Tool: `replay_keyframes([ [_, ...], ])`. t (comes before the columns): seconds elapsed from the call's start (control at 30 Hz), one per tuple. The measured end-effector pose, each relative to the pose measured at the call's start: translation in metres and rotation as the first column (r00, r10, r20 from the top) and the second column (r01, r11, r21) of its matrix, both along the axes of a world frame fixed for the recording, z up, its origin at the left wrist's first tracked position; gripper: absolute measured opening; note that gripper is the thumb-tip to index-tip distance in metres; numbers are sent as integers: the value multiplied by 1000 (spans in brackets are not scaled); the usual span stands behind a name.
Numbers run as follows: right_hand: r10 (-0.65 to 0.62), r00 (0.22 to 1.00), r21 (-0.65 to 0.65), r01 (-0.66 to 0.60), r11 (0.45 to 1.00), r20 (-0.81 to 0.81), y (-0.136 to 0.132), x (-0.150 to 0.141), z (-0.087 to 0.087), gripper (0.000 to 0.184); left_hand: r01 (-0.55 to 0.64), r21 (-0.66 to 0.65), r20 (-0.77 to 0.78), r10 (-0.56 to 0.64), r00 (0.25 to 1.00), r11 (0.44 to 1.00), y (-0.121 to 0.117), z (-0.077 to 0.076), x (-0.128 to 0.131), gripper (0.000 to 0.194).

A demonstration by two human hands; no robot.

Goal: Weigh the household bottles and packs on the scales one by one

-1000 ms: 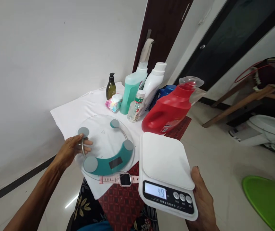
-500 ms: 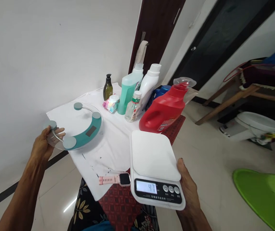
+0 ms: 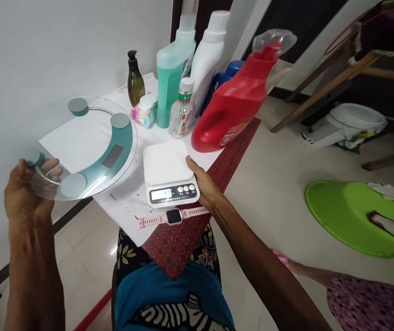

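My left hand (image 3: 27, 188) grips the near rim of a round glass bathroom scale (image 3: 89, 138) with a teal band and grey pads, holding it lifted off to the left of the table. My right hand (image 3: 203, 184) clasps the right side of a small white kitchen scale (image 3: 167, 172), which rests on the white cloth (image 3: 131, 193); its lit display shows digits. A pink smartwatch (image 3: 173, 216) lies just in front of the kitchen scale, near the cloth's front edge.
Behind the scale stand a red detergent jug (image 3: 234, 103), a small clear bottle (image 3: 181, 110), teal (image 3: 174, 69) and white (image 3: 208, 59) bottles, a dark pump bottle (image 3: 135, 82) and a wipes pack (image 3: 145, 110). A green basin (image 3: 348, 216) and a white bucket (image 3: 348, 122) sit on the floor at right.
My right hand has moved the kitchen scale forward and down onto the cloth. My left hand has carried the glass scale further left, clear of the table. The view tilted down.
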State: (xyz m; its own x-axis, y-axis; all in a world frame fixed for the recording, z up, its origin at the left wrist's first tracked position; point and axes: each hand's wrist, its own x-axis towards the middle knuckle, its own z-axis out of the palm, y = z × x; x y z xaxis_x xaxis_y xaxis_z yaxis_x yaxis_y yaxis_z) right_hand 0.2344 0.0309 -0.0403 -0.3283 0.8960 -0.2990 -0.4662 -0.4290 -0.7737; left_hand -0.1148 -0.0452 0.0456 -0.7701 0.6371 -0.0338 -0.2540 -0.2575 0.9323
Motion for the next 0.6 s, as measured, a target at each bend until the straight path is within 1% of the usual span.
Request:
replay_keyframes([
  [0.13, 39, 997, 17, -40, 999, 61, 6, -10, -6, 43, -30, 4, -68, 31, 997, 1000, -5, -1, -1, 28],
  [0.27, 83, 990, -3, -83, 997, 116, 7, -12, -9, 42, -27, -22, -58, 25, 998, 999, -8, 0, 2, 31],
  [0.4, 107, 986, -4, -108, 994, 129, 7, -10, -9, 44, -9, -45, -33, 7, 999, 999, -7, 0, 9, 25],
  [0.5, 140, 978, 27, -146, 989, 155, 8, -9, -6, 48, 29, -35, 4, -28, 1000, 999, -7, -1, 16, 20],
  [0.53, 141, 975, 42, -150, 988, 173, 8, -8, -5, 48, 35, -25, 15, -34, 999, 999, -7, -1, 19, 18],
  [0.6, 91, 979, 68, -105, 992, 183, 9, -7, -4, 45, 53, -19, 17, -53, 998, 998, -7, -1, 24, 16],
])
